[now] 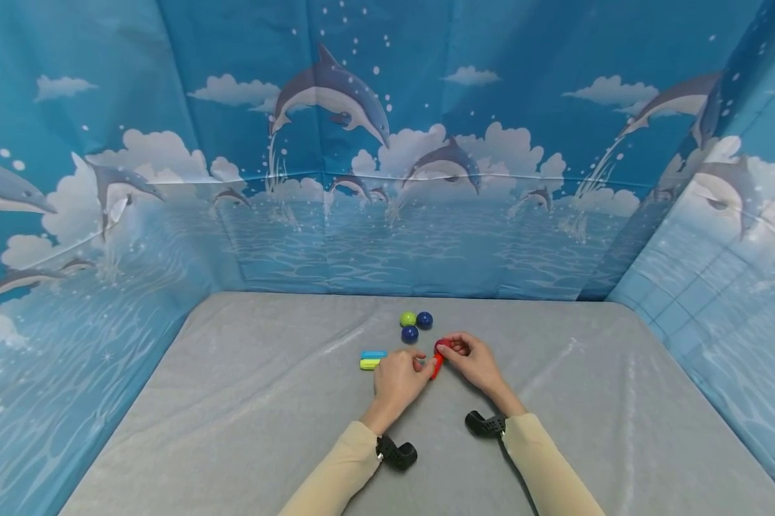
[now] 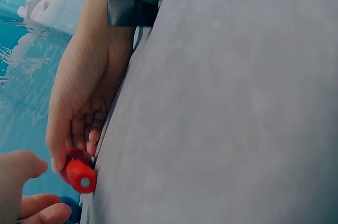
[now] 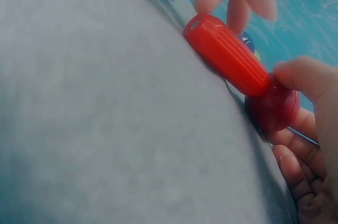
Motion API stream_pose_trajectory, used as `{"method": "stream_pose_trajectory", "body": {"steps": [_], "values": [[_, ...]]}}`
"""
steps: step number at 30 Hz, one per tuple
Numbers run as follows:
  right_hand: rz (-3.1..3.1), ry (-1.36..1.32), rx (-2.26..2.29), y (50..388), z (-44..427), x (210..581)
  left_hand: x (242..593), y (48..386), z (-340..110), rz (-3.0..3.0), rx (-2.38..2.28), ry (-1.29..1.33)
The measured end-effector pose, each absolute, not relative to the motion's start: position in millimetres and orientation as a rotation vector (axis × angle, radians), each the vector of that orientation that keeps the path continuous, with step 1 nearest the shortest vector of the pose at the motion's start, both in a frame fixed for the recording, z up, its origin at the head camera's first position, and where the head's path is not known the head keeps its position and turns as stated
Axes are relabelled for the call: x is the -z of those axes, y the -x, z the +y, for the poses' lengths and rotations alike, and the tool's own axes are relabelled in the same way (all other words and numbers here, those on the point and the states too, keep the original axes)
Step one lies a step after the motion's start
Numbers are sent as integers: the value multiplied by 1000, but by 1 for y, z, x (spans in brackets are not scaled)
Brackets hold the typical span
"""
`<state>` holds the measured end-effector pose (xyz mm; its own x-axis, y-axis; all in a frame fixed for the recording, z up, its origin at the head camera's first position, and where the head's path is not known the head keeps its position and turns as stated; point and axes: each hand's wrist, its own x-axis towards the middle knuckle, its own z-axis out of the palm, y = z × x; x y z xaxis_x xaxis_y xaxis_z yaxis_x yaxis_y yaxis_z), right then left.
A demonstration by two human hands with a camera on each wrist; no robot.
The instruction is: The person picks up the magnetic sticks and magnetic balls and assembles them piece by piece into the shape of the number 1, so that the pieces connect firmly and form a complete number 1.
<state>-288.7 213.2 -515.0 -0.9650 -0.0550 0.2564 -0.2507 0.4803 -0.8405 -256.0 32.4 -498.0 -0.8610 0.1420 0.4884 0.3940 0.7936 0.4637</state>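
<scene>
A red ribbed stick (image 1: 436, 366) (image 3: 227, 52) joins a dark red ball (image 3: 273, 105) at one end. My right hand (image 1: 476, 364) (image 2: 82, 86) pinches the ball, its thumb where ball and stick meet and its other fingers beneath. The stick points toward the front of the table in the head view. Beside its free end is my left hand (image 1: 398, 374) (image 2: 24, 189), thumb and fingers apart with nothing held. In the right wrist view one left fingertip (image 3: 208, 2) is very close to that end; whether it touches, I cannot tell.
Left of the left hand lie a blue stick (image 1: 374, 355) and a lime stick (image 1: 369, 364), side by side. Behind the hands sit a green ball (image 1: 408, 319) and two dark blue balls (image 1: 424, 320). A dolphin-print curtain (image 1: 361, 244) surrounds the grey table (image 1: 264, 373).
</scene>
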Motion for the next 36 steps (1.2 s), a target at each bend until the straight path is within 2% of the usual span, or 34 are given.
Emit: {"method": "stream_pose_trajectory", "body": {"steps": [12,21,36], "values": [[-2561,-248,-1459,288,214,515,488,269,20,-2524,774,344],[-2567,-237,-1410,286,213,514,485,291,12,-2528,589,267],[-2564,-234,-1414,285,213,513,483,303,19,-2671,517,145]]}}
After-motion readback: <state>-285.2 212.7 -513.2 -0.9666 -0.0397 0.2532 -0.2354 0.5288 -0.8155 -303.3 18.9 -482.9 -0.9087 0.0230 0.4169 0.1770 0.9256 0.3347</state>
